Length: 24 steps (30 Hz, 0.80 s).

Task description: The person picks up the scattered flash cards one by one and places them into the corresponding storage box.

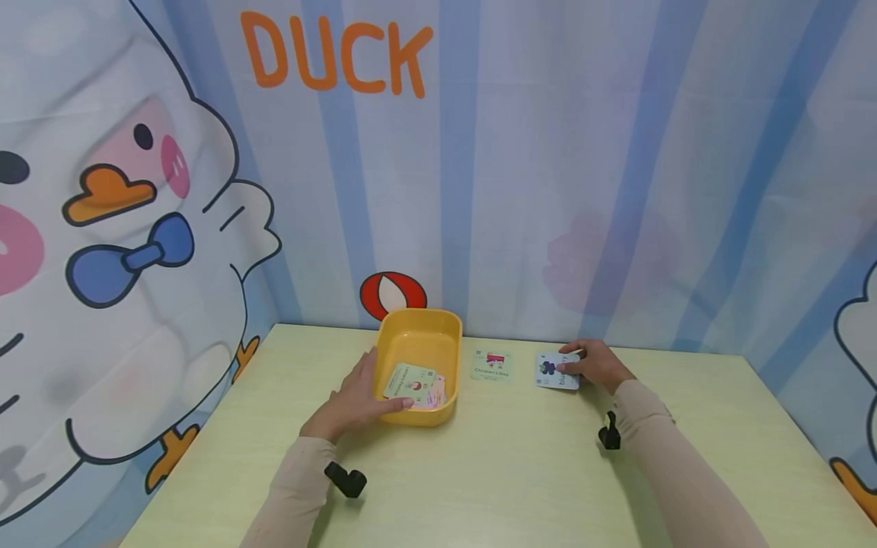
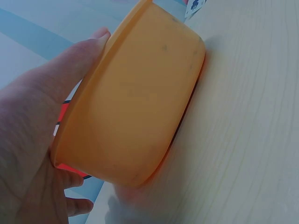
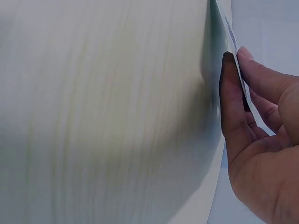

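Observation:
My right hand (image 1: 592,364) pinches a blueberry flashcard (image 1: 548,370) at its right side. In the right wrist view, thumb and fingers lie on opposite faces of the card (image 3: 229,35), which stands close to the tabletop. My left hand (image 1: 352,403) holds the near left corner of a yellow plastic tray (image 1: 454,365), thumb over the rim and fingers along the outer side. The left wrist view shows the outer wall of the tray (image 2: 135,98). Inside it lie a green card (image 1: 411,380) and a pink card (image 1: 436,392). A "Children's Day" card (image 1: 492,365) lies flat between tray and right hand.
The pale wooden table (image 1: 507,472) meets a striped curtain (image 1: 507,190) behind it. A printed duck (image 1: 137,304) covers the backdrop at left. Both wrists carry small black camera mounts.

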Tool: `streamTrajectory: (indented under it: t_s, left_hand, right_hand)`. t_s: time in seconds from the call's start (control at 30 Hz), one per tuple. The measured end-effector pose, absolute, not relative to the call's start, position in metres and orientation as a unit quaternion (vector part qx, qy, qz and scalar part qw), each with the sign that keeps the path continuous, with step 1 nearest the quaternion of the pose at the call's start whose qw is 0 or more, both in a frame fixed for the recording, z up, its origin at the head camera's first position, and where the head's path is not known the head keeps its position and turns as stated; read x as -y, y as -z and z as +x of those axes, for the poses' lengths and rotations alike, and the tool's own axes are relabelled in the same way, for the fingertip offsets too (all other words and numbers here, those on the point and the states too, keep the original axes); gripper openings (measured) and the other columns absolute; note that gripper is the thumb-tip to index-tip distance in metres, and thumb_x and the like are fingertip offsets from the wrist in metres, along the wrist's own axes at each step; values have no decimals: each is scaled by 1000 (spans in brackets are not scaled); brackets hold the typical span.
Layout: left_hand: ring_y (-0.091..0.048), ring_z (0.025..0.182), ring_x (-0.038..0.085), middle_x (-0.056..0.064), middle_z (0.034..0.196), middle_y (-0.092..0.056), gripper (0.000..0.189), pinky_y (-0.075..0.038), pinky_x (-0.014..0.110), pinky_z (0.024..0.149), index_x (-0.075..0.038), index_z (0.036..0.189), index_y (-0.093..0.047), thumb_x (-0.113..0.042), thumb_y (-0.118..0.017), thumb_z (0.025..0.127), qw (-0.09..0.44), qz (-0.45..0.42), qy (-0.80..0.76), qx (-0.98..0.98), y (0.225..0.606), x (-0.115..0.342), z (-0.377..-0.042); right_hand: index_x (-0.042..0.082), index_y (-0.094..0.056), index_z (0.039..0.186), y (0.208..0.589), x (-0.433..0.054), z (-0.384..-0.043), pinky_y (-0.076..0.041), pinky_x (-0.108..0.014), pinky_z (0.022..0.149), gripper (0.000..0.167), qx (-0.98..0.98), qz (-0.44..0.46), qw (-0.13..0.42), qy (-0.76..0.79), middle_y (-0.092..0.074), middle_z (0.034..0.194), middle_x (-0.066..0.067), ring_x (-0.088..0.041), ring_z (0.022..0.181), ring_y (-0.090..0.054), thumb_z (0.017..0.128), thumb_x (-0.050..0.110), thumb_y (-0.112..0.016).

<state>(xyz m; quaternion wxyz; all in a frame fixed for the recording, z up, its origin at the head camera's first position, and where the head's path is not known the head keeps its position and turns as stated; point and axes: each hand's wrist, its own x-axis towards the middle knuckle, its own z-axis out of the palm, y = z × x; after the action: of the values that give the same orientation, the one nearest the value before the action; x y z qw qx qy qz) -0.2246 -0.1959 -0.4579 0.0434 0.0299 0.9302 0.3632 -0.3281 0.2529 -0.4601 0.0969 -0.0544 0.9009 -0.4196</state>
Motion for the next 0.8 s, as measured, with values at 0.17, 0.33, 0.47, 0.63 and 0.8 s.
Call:
streamTrajectory:
  t_s: [0.17,0.33,0.47,0.63,0.8]
  left_hand:
    - [-28,149,37,7,169,-19,126,-15,81,110,-21,164,-6,-68,-78,73,40,29,-362,-931,459,196,-226]
    - [-30,148,36,5,168,-21,124,-16,80,111,-22,164,-7,-67,-79,73,35,29,-359,-932,459,196,-226]
    - [-32,147,35,5,167,-23,125,-16,79,111,-23,164,-8,-68,-80,71,32,29,-361,-931,459,195,-226]
    - [-30,148,36,6,168,-22,128,-16,80,111,-22,164,-7,-72,-78,69,36,30,-364,-930,459,196,-226]
    - [-27,150,37,5,169,-19,131,-14,80,111,-23,164,-6,-76,-77,67,40,27,-363,-931,460,197,-226]
  right_hand:
    - [-2,-61,130,461,-253,-329,-55,-31,73,41,-896,-48,103,430,-58,117,-20,-21,87,-61,94,12,-73]
    - [-4,-59,132,458,-253,-327,-58,-32,71,42,-888,-51,109,444,-57,116,-22,-21,86,-65,95,10,-72]
    - [-5,-58,133,455,-253,-325,-58,-33,71,44,-887,-53,113,445,-58,115,-22,-21,85,-65,95,10,-72]
    - [-5,-57,135,454,-252,-323,-58,-33,71,46,-885,-46,120,447,-57,112,-20,-20,85,-65,95,11,-72]
    - [-4,-55,138,452,-252,-325,-58,-32,71,49,-881,-43,123,455,-55,115,-21,-19,86,-64,95,14,-72]
